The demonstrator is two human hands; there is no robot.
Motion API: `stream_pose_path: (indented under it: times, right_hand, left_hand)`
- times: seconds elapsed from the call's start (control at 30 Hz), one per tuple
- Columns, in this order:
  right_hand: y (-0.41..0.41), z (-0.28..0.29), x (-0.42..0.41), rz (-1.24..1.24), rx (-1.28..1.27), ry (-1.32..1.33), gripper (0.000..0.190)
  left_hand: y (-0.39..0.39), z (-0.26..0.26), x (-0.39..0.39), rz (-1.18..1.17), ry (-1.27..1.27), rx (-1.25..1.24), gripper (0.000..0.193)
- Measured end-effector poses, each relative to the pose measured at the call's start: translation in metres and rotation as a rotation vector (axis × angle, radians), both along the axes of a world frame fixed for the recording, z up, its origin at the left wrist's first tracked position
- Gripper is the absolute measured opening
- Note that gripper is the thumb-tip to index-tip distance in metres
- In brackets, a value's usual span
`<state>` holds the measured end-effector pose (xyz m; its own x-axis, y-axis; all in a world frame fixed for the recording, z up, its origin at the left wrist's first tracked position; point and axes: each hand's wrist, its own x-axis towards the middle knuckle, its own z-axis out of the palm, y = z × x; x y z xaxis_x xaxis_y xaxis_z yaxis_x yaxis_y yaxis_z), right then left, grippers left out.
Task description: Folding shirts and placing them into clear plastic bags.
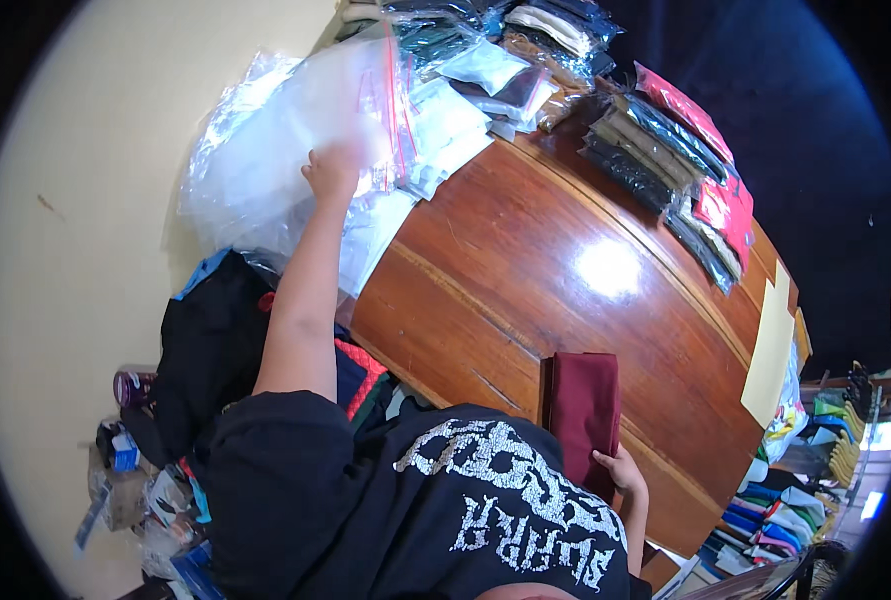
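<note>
My left hand (338, 166) reaches to the far left of the table, over a pile of clear plastic bags (265, 161) with red zip strips. Its fingers are blurred, and whether they grip a bag cannot be told. Close to my body, my right hand (622, 471) holds the near end of a folded maroon cloth (586, 412), its thumb on top and its other fingers mostly hidden. The cloth lies lengthwise over the near edge of the wooden table (505, 247).
Bagged folded garments (644, 154) are stacked along the table's far side, with more at the top. A cream paper sheet (769, 352) lies at the right edge. Dark clothing (212, 345) is heaped left, beside a wall. Folded clothes (772, 517) and yellow hangers (844, 450) are at lower right.
</note>
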<state>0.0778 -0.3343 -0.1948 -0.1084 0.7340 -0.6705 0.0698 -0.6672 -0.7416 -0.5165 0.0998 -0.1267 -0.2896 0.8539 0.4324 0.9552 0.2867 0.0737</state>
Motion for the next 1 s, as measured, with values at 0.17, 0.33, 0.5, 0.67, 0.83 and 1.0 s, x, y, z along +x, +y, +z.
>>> stream_pose_path:
  times: [0.17,0.33,0.5,0.67,0.83,1.0]
  right_hand:
    - [-0.009,-0.005,-0.016,-0.094,-0.023,-0.085,0.059]
    - [-0.014,-0.016,-0.017,-0.102,0.003,-0.117,0.057]
    - [-0.018,-0.026,-0.017,-0.167,0.021,-0.059,0.051]
    - [-0.023,-0.03,-0.018,-0.188,0.045,-0.124,0.046]
    - [-0.026,-0.03,-0.023,-0.213,0.074,-0.151,0.046]
    - [-0.023,-0.031,-0.024,-0.218,0.144,-0.072,0.05]
  left_hand:
    - [0.005,-0.014,-0.006,0.01,-0.017,0.018,0.03]
    - [0.003,-0.009,0.004,-0.171,0.044,0.182,0.034]
    - [0.009,-0.004,0.012,-0.193,-0.002,0.104,0.031]
    - [0.014,0.003,0.017,-0.191,-0.035,0.083,0.013]
    - [0.007,0.017,0.028,-0.295,-0.04,0.323,0.012]
    - [0.006,0.016,0.037,-0.539,-0.134,0.437,0.015]
